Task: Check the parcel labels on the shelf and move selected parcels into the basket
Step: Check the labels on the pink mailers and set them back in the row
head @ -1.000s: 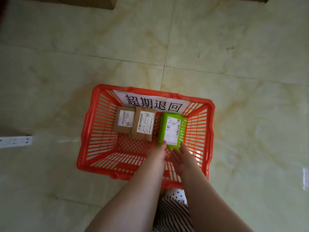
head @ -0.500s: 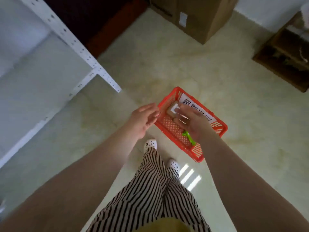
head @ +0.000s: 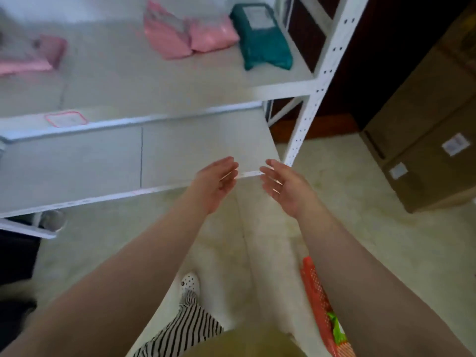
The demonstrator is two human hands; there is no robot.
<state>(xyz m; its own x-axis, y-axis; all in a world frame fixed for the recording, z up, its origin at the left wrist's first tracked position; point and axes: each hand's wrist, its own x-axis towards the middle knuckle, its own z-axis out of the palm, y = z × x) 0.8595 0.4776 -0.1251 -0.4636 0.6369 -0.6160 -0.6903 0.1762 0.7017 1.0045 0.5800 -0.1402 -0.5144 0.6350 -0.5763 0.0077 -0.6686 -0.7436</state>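
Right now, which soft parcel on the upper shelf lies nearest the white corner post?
The teal parcel, at the shelf's right end beside the post; the pink parcels all lie further left.

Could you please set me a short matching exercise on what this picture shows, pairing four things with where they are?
Things:
1. teal parcel
2. red basket
3. cardboard boxes
4. left hand

Places:
A. on the floor, far right
B. raised and empty, before the lower shelf's edge
C. upper shelf, right end
D. on the floor, partly hidden by the right forearm

Pairs: 1-C, 2-D, 3-A, 4-B
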